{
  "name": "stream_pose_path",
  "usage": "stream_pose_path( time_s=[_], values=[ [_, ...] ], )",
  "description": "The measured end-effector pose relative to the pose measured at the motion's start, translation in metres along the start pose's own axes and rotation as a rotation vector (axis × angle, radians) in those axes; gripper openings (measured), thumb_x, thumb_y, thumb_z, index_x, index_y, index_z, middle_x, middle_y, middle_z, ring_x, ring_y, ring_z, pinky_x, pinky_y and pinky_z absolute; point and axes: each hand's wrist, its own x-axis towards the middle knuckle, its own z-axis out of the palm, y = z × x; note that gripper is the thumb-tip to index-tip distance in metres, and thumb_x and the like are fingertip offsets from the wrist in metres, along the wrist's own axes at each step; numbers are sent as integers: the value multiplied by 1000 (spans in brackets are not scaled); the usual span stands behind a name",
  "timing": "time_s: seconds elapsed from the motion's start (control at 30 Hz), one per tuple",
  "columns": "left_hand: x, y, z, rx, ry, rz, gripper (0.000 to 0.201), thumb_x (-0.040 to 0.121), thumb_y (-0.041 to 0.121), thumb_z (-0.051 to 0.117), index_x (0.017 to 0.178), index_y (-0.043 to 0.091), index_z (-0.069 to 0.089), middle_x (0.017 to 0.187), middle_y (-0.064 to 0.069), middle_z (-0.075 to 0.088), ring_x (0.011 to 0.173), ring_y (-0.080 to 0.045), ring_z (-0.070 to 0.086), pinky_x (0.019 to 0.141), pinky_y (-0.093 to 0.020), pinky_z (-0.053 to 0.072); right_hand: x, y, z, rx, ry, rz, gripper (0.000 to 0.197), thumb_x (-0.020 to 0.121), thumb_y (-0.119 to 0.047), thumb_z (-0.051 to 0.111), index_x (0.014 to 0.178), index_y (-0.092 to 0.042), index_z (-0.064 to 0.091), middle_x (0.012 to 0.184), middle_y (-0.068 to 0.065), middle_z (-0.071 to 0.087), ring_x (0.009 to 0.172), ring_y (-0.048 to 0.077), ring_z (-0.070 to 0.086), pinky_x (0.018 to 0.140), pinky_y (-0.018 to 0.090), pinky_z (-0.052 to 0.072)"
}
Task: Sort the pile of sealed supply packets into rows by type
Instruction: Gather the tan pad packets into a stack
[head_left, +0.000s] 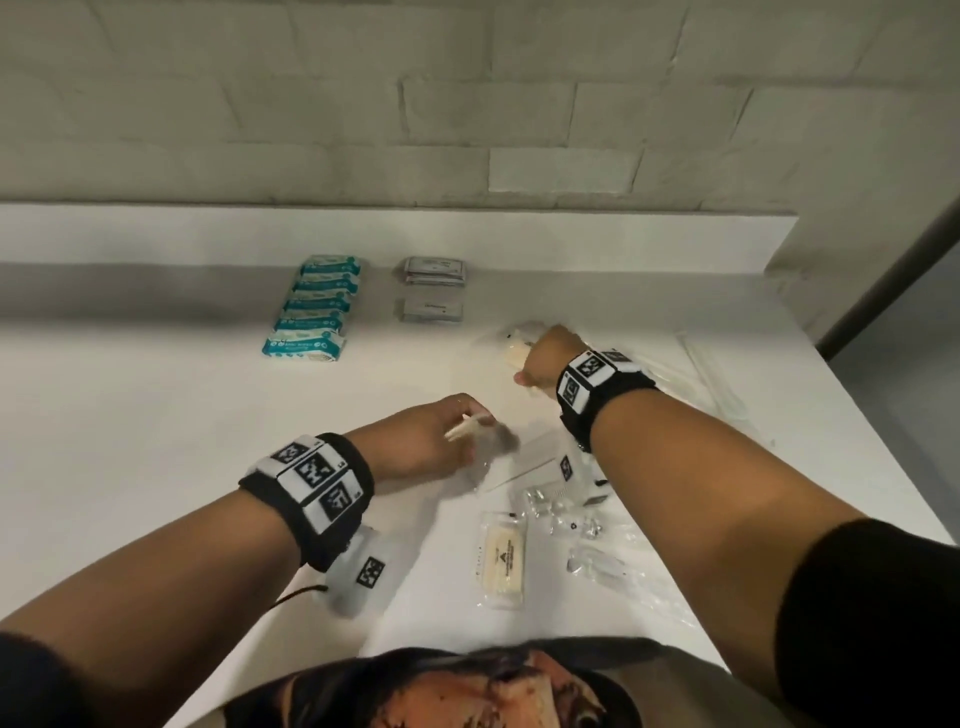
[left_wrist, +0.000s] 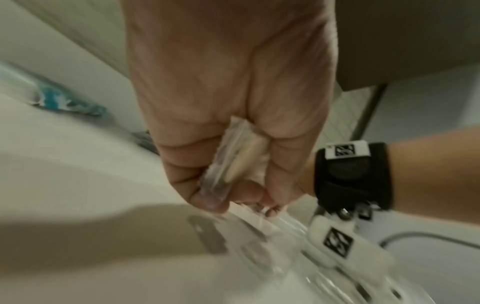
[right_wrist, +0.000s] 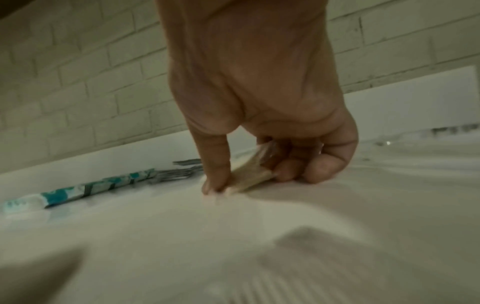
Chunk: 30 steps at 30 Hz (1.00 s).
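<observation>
On the white table, teal-and-white packets lie in a row at the back, with grey foil packets in a row to their right. My right hand pinches a cream packet in clear wrap and holds it down on the table right of the grey row. My left hand grips another cream clear-wrapped packet just above the table's middle. A pile of clear packets lies near the front, with one cream packet at its left edge.
Long clear-wrapped items lie along the table's right side near its edge. A brick wall and a raised white ledge close off the back. A white camera unit hangs under my left wrist.
</observation>
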Motion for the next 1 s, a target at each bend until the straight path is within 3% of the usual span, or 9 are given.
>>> stream_pose_path(
  time_s=[0.13, 0.27, 0.47, 0.57, 0.63, 0.73, 0.8, 0.9, 1.0],
  values=[
    [-20, 17, 24, 507, -249, 180, 54, 77, 21, 68, 124, 42, 51, 106, 16, 48, 99, -12, 53, 81, -28, 44, -19, 13, 2, 117, -75, -89, 41, 83, -21, 69, 119, -2, 61, 124, 17, 62, 114, 32, 58, 76, 30, 42],
    [-32, 26, 57, 831, -347, 361, 57, 78, 24, 73, 128, 40, 49, 125, 8, 38, 111, -19, 47, 90, -34, 46, -62, 36, -16, 135, -47, -202, 46, 90, -36, 61, 123, -6, 52, 118, 12, 61, 104, 27, 59, 76, 30, 44],
    [-28, 38, 62, 882, -133, 154, 60, 67, 41, 74, 122, 38, 52, 116, 10, 47, 104, -16, 49, 76, -29, 42, -164, 103, -5, 281, -643, -381, 14, 89, -21, 65, 101, -16, 62, 93, 2, 68, 73, 14, 64, 71, 33, 54],
    [-28, 36, 61, 797, -83, 6, 38, 67, 47, 69, 99, 34, 52, 99, 10, 55, 94, -15, 52, 71, -29, 42, -175, 122, 21, 145, -471, -386, 8, 89, -28, 62, 93, -21, 58, 92, 0, 64, 83, 16, 58, 80, 34, 49],
    [-26, 38, 61, 720, 2, -8, 31, 75, 48, 64, 93, 26, 51, 93, 7, 58, 88, -18, 54, 70, -31, 45, -168, 132, 24, 153, -253, -317, 16, 91, -32, 57, 79, -22, 51, 85, 0, 59, 81, 17, 53, 71, 31, 43],
    [-20, 54, 67, 339, 276, 4, 24, 87, 38, 60, 86, 17, 48, 82, 3, 54, 77, -20, 53, 61, -29, 41, -166, 139, 18, 390, 0, -229, 29, 89, -26, 60, 66, -19, 44, 69, -3, 47, 65, 14, 45, 57, 27, 33],
    [-13, 69, 74, -248, 380, -24, 24, 89, 32, 60, 95, 9, 53, 88, -6, 60, 81, -25, 59, 66, -32, 47, -170, 138, 14, 795, 65, -232, 24, 85, -15, 67, 69, -17, 50, 65, -1, 51, 60, 15, 47, 59, 27, 38],
    [-11, 95, 91, -1026, 281, -35, 28, 95, 22, 53, 115, 2, 53, 106, -19, 67, 90, -33, 67, 68, -39, 55, -181, 130, 9, 1201, 113, -214, 21, 82, -2, 70, 85, -15, 54, 69, -3, 60, 56, 12, 54, 53, 21, 45],
    [-15, 120, 110, -1263, 198, 11, 30, 98, 26, 50, 116, 4, 59, 107, -23, 65, 90, -35, 66, 70, -41, 57, -189, 126, 11, 1253, 209, -224, 17, 82, -7, 71, 84, -12, 55, 67, -2, 60, 50, 5, 53, 47, 15, 42]
  ],
)
